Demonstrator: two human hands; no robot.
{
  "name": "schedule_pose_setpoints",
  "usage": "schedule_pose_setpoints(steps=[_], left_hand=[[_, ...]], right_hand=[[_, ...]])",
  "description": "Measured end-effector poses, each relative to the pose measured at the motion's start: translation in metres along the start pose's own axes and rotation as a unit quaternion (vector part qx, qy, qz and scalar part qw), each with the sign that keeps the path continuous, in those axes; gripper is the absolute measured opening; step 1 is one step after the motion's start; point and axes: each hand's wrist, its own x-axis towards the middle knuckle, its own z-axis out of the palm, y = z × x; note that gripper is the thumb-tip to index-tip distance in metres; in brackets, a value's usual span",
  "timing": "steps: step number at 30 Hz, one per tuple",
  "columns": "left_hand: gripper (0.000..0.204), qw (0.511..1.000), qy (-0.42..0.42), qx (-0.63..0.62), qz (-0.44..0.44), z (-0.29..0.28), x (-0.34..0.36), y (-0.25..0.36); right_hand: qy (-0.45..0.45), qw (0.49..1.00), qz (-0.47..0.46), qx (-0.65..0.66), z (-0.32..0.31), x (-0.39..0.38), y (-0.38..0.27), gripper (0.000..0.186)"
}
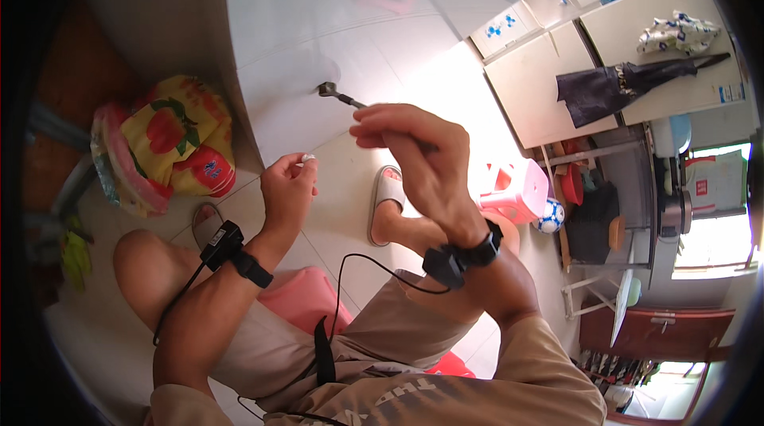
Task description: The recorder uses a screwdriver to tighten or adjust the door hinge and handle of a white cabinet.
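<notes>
My right hand (pixel 418 147) is closed around the handle of a thin dark tool with a small blocky metal head (pixel 327 90); its exact kind is unclear. The head is at the glossy white wall (pixel 278 68), where a dark reflection shows beside it; I cannot tell if they touch. Lower and to the left, my left hand (pixel 288 191) pinches a small white bit (pixel 308 158) between thumb and fingers. It is too small to name. Black straps with small devices are on both wrists, and a black cable (pixel 358 257) loops from the right one.
Pink plastic seat (pixel 306 302) lies between my legs. A yellow and red fruit-patterned bag (pixel 171 143) stands left of the wall. To the right are a pink stool (pixel 517 191), a blue and white ball (pixel 550 216), a white cabinet (pixel 541 84) and a folding table (pixel 621 306).
</notes>
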Motion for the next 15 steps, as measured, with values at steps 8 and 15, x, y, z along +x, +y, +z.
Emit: schedule_pose_setpoints(steps=[8, 15], left_hand=[[0.021, 0.978, -0.074, 0.129, 0.148, 0.013, -0.026, -0.082], [0.02, 0.99, -0.106, 0.089, 0.016, 0.01, -0.036, -0.035]], right_hand=[[-0.123, 0.976, -0.129, -0.128, 0.031, -0.013, 0.008, 0.032], [-0.15, 0.974, -0.087, -0.148, 0.04, -0.012, 0.018, 0.032]])
